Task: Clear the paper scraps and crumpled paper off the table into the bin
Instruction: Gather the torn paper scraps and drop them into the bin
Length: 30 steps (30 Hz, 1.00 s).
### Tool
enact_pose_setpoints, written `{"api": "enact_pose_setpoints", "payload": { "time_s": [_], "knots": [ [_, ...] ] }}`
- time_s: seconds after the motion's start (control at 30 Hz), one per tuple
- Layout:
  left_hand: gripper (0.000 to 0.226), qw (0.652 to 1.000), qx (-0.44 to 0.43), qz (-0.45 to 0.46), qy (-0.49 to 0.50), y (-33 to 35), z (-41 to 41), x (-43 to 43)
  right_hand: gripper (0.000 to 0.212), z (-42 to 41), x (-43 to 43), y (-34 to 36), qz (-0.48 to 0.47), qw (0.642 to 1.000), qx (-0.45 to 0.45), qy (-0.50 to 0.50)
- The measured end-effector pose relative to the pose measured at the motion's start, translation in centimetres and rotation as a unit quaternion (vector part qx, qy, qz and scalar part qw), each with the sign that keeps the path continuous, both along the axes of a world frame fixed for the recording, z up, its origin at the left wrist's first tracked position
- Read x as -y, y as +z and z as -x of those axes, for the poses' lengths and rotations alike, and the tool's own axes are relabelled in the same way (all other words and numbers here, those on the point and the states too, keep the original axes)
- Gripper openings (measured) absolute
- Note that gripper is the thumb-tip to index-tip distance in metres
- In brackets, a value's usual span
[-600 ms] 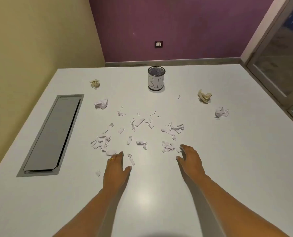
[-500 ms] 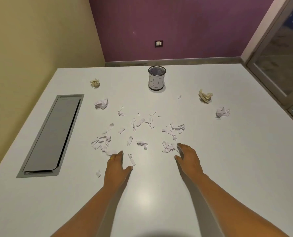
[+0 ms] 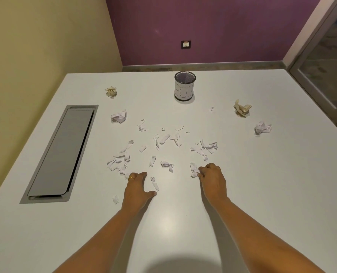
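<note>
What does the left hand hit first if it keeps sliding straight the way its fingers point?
Probably the cluster of white scraps just past the left hand, up and slightly left of its fingertips. Depth is hard to judge; the fingertips may already touch the nearest scrap.

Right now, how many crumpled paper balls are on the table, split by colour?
White paper balls: 2, one left and one right.
Cream paper balls: 2, one far left and one right of the bin.
Total: 4, all outside the bin.
</note>
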State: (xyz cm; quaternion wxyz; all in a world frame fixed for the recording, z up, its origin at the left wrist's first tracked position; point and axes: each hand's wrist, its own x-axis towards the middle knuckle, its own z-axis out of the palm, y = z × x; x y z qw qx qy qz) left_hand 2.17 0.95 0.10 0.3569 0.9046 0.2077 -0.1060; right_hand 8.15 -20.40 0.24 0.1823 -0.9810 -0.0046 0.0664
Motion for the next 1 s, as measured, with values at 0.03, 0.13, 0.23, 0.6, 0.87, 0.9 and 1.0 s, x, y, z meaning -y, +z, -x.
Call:
{"api": "enact_pose_setpoints", "payload": {
  "time_s": [0.03, 0.13, 0.23, 0.6, 0.87, 0.9, 1.0],
  "knots": [
    [0.072, 1.000, 0.000, -0.005, -0.006, 0.0, -0.2, 0.0, 0.021, 0.1, 0.1, -0.1, -0.016, 1.000, 0.004, 0.001],
    [0.065, 1.000, 0.004, -0.009, -0.023, 0.1, -0.8, 0.1, 0.021, 0.4, 0.3, -0.4, -0.092, 0.996, 0.009, -0.015],
    [0.056, 0.999, 0.014, -0.006, -0.031, 0.1, -1.2, 0.3, 0.019, 0.6, 0.6, -0.6, -0.156, 0.986, 0.004, -0.053],
    [0.011, 0.998, 0.053, 0.001, -0.021, -0.1, -1.7, 1.1, 0.011, 0.6, 1.3, -0.5, -0.272, 0.937, -0.031, -0.216],
    [0.013, 0.995, 0.056, 0.061, 0.048, 0.7, -1.6, 1.2, 0.011, 0.7, 2.1, 0.7, -0.301, 0.918, -0.026, -0.255],
    [0.015, 0.994, 0.062, 0.066, 0.059, 0.7, -1.6, 1.2, 0.011, 0.6, 2.2, 0.7, -0.305, 0.917, -0.029, -0.254],
    [0.017, 0.989, 0.072, 0.083, 0.094, 0.8, -1.8, 1.4, 0.013, -0.2, 2.4, 0.9, -0.321, 0.913, -0.044, -0.247]
  ]
}}
